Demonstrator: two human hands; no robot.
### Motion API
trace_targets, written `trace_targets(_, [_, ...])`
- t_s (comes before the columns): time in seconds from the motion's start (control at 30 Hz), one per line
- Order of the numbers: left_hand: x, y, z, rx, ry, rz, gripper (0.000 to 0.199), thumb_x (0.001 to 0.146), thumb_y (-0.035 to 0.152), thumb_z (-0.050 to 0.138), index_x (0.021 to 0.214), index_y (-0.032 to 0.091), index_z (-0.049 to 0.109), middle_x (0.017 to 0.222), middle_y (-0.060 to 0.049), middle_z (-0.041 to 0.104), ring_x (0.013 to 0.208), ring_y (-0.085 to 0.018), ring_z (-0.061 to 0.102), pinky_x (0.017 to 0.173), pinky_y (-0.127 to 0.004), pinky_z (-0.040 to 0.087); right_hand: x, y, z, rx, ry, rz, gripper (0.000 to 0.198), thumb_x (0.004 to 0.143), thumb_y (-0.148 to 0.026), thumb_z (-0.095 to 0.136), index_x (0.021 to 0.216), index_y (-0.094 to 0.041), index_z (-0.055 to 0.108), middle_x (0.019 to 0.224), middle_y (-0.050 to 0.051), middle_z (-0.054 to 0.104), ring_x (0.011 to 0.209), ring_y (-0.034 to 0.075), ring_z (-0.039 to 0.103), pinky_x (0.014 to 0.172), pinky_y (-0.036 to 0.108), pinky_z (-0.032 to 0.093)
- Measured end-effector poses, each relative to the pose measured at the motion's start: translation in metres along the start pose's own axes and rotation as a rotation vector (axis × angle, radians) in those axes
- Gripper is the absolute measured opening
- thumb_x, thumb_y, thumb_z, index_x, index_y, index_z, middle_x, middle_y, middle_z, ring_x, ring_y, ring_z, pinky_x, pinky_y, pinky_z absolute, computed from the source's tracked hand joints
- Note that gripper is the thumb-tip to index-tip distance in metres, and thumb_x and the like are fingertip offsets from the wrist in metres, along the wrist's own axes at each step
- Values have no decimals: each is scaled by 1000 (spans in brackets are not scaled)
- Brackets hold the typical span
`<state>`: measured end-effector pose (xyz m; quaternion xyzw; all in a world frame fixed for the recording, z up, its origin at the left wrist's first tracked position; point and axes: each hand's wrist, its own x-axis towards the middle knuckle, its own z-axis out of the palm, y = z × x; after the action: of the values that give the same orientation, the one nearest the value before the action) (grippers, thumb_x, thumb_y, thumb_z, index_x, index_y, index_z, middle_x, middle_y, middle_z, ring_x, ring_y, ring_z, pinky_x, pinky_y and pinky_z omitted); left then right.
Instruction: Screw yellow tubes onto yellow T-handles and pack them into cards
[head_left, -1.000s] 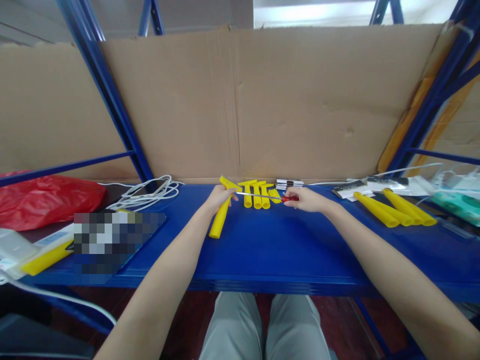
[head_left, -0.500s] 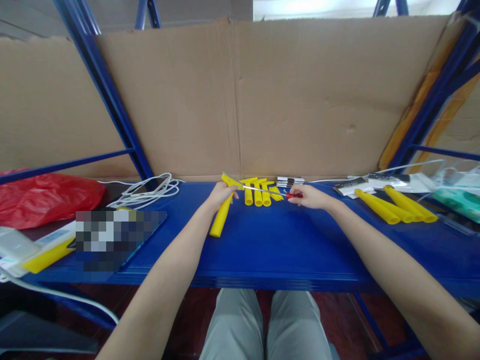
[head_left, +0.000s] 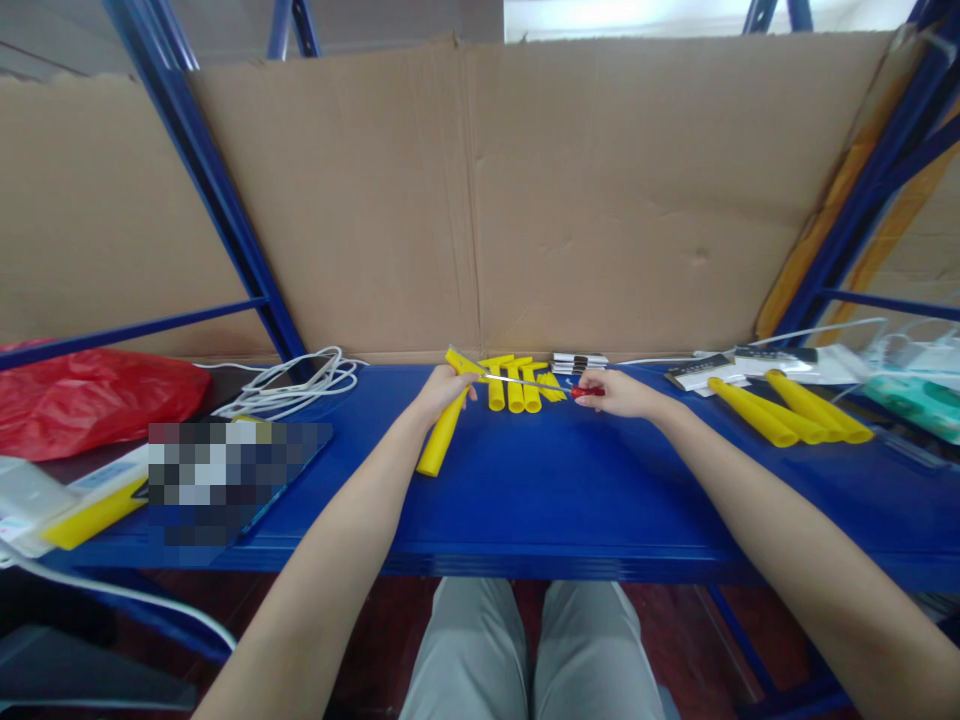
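My left hand (head_left: pixel 442 388) is closed around a yellow T-shaped plastic handle (head_left: pixel 441 440), whose tube slants down toward me. In my right hand (head_left: pixel 621 393) is a screwdriver (head_left: pixel 587 392) by its red grip. Its long metal shaft points left and its tip meets the head of the yellow handle, near my left fingers. Exactly how the tip sits there is too small to tell. Behind the shaft lie several similar yellow T-shaped handles (head_left: pixel 515 398) side by side. Next to them is a small heap of yellow pieces (head_left: pixel 552 388).
A stack of black-and-white packets (head_left: pixel 580 363) lies by the cardboard wall (head_left: pixel 600 200). Yellow cone-like tubes (head_left: pixel 757 415) and packages (head_left: pixel 701 372) are on the right of the blue table (head_left: pixel 540 500). White cable (head_left: pixel 322 375) and a red bag (head_left: pixel 97 395) sit left.
Almost nothing differs. Both hands keep their holds on the yellow handle and the screwdriver, and the view has shifted very slightly.
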<state>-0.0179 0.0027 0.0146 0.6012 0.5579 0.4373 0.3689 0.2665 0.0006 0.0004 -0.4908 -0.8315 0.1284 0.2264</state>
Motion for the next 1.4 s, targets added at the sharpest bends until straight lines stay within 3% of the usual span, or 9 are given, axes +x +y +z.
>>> trace_targets(0.9, [10,-9,0,130,4,37,29,74,16,52,46,13,52,43,-1,52,34,-7,42,40,-21,33,2,3,2,-97,37,-36,11,76,-28,56,74,-18,54,74,4,64,67,15,56,63,25,40])
trace_targets(1.23, [11,-8,-3,345,69,103,32,71,17,53,39,15,52,38,0,49,40,-10,46,44,-22,33,-2,-19,-5,-390,134,-96,6,78,-24,53,80,-19,55,77,5,65,67,16,57,59,24,36])
trace_targets(1.4, [13,-11,-4,366,11,162,23,67,13,55,44,15,54,44,0,54,43,-10,49,44,-21,33,-4,-30,-6,-579,149,-65,11,81,-25,48,87,-19,56,82,6,66,72,18,60,58,25,34])
